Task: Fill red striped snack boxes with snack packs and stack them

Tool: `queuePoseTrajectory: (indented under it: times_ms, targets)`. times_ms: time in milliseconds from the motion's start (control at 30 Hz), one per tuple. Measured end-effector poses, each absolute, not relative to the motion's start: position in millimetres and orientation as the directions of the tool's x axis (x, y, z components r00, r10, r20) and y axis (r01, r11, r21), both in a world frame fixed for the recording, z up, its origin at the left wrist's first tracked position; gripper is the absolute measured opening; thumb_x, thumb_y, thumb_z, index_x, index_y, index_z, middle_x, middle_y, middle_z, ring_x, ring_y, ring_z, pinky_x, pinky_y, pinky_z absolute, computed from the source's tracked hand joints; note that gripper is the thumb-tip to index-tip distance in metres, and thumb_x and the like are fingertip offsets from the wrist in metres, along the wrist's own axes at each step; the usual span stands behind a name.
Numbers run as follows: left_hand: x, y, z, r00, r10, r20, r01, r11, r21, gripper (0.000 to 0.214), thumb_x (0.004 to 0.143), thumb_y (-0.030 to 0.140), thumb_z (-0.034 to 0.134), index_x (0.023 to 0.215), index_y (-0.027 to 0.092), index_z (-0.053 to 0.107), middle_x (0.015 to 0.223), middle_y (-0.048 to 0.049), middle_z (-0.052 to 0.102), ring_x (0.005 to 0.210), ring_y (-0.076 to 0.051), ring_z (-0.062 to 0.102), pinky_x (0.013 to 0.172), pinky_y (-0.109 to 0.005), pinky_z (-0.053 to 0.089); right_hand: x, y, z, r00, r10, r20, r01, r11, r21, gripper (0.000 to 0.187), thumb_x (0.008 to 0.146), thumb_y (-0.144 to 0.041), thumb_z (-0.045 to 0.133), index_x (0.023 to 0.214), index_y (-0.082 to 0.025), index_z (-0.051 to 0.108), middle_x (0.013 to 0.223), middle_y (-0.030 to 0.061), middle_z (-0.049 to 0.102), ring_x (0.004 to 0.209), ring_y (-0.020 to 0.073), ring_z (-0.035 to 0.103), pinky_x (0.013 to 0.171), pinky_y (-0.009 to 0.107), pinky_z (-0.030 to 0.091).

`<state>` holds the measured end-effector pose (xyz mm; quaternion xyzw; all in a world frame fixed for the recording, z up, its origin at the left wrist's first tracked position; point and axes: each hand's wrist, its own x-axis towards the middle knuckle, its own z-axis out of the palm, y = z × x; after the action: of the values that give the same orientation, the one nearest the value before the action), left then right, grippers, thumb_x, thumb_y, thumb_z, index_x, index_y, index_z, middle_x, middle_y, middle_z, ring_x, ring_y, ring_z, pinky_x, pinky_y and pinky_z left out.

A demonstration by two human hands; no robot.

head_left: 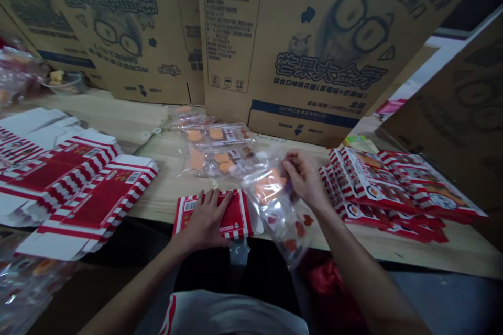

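My left hand (210, 220) lies over a red-and-white striped carton (239, 214) at the front edge of the table, its fingers bent across the printed face and holding it. The carton's right end looks open, with a white flap showing. In my right hand (304, 178) is the upper end of a clear plastic pack (271, 193) with orange and red pieces inside. Pinched between thumb and fingers, this pack hangs tilted beside the carton's right end. Just behind my hands, more clear packs of orange pieces (223, 159) lie on the table.
Flat striped cartons (113, 188) are stacked on the left. Filled red-and-white packages (377, 178) are piled on the right. Large cardboard boxes (231, 52) stand along the back. A clear bowl (68, 84) sits at the far left, and more clear packs (31, 277) lie lower left.
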<state>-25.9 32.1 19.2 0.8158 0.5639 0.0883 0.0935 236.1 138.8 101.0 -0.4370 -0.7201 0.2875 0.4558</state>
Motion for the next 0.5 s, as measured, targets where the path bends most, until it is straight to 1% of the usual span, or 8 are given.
queuePoseTrajectory:
  times_ms: [67,167,233,300,367,400,433,500]
  targets:
    - [-25,31,16,0.354,0.934,0.053,0.903,-0.356,0.239,0.127,0.041,0.055,0.083,0.148,0.014,0.027,0.140,-0.0242,0.039,0.129,-0.045,0.033,0.111,-0.061,0.015,265,133,74,-0.238,0.904,0.355,0.464,0.427,-0.776,0.020,0.090,-0.032,0.049,0.100,-0.020,0.061,0.077,0.0026,0.063,0.063,0.0169,0.058,0.060,0.028,0.046]
    - [-22,28,18,0.347,0.936,0.063,0.915,-0.352,0.199,0.123,0.044,0.054,0.081,0.147,0.013,0.028,0.140,-0.0247,0.038,0.129,-0.044,0.033,0.111,-0.061,0.015,290,122,46,-0.315,0.882,0.352,0.577,0.472,-0.667,0.023,0.091,-0.028,0.049,0.101,-0.019,0.068,0.091,0.0080,0.068,0.080,0.0216,0.063,0.074,0.033,0.049]
    - [-18,26,21,0.348,0.936,0.061,0.921,-0.353,0.164,0.121,0.045,0.054,0.080,0.147,0.012,0.029,0.140,-0.0257,0.038,0.129,-0.044,0.034,0.111,-0.061,0.015,291,113,36,-0.381,0.867,0.320,0.578,0.494,-0.650,0.025,0.092,-0.025,0.048,0.103,-0.019,0.069,0.094,0.0091,0.069,0.083,0.0212,0.064,0.076,0.032,0.049]
    - [-11,23,22,0.361,0.931,0.057,0.921,-0.366,0.134,0.119,0.046,0.054,0.079,0.147,0.012,0.031,0.140,-0.0262,0.038,0.129,-0.044,0.034,0.111,-0.063,0.014,280,102,31,-0.481,0.843,0.240,0.558,0.506,-0.658,0.026,0.094,-0.023,0.045,0.104,-0.019,0.069,0.094,0.0089,0.068,0.084,0.0198,0.064,0.077,0.031,0.050]
    - [-3,21,22,0.388,0.920,0.053,0.912,-0.392,0.120,0.117,0.047,0.053,0.079,0.146,0.014,0.032,0.141,-0.0261,0.038,0.131,-0.045,0.032,0.111,-0.063,0.011,262,91,27,-0.586,0.796,0.148,0.572,0.537,-0.620,0.026,0.094,-0.023,0.046,0.105,-0.023,0.070,0.105,0.0095,0.068,0.098,0.0217,0.063,0.089,0.037,0.047]
    - [1,20,21,0.403,0.914,0.047,0.906,-0.405,0.120,0.117,0.047,0.052,0.079,0.147,0.015,0.032,0.142,-0.0258,0.037,0.132,-0.044,0.032,0.111,-0.063,0.010,253,87,25,-0.620,0.777,0.107,0.590,0.552,-0.589,0.026,0.094,-0.025,0.047,0.106,-0.025,0.070,0.115,0.0100,0.065,0.109,0.0243,0.059,0.098,0.045,0.041]
    - [5,19,21,0.415,0.909,0.035,0.901,-0.416,0.124,0.117,0.046,0.051,0.080,0.147,0.015,0.032,0.142,-0.0257,0.037,0.132,-0.044,0.032,0.112,-0.063,0.009,245,83,23,-0.634,0.770,0.076,0.610,0.558,-0.562,0.026,0.094,-0.026,0.048,0.107,-0.027,0.070,0.126,0.0101,0.061,0.121,0.0274,0.052,0.105,0.053,0.032]
    - [10,19,20,0.420,0.908,-0.012,0.900,-0.414,0.134,0.118,0.045,0.052,0.080,0.147,0.014,0.032,0.143,-0.0263,0.037,0.133,-0.044,0.032,0.112,-0.063,0.010,236,78,15,-0.602,0.796,0.064,0.637,0.528,-0.562,0.027,0.094,-0.027,0.048,0.108,-0.030,0.070,0.141,0.0091,0.051,0.135,0.0309,0.038,0.110,0.064,0.011]
